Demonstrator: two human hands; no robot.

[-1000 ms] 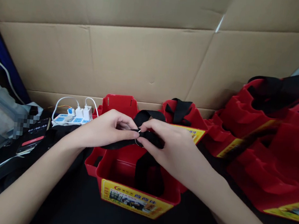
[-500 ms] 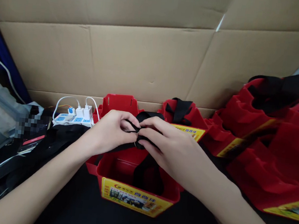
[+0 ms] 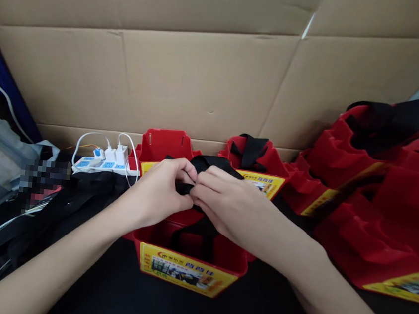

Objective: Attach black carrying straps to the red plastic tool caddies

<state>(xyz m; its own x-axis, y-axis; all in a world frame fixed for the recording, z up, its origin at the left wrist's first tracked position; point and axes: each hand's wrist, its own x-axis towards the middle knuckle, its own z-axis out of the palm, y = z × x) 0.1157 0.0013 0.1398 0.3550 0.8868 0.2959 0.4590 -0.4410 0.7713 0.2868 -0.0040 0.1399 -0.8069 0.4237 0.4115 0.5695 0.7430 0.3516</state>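
Observation:
Above a red plastic box [image 3: 230,246] with a yellow printed label, my two hands meet fingertip to fingertip. A black webbing strap [image 3: 207,229] runs from between them down into the box. My left hand [image 3: 163,192] pinches the strap between thumb and fingers. Closed on the same strap from the other side is my right hand [image 3: 223,198], its fingers bent and pressed together. Whatever small part sits at the fingertips is hidden by the fingers. Part of the strap also shows behind the hands, arching over the box's back wall.
Two more red boxes stand behind, one of them a box [image 3: 265,155] with a strap inside. Stacked red boxes [image 3: 367,218] fill the right side. A power strip [image 3: 109,167] with white plugs and cables lies at left, near black straps [image 3: 89,194]. Cardboard [image 3: 202,86] forms the back wall.
My right fingers have closed in tighter against the left fingertips, covering the bit of strap that showed between them. The strap's hanging part has shifted slightly inside the box.

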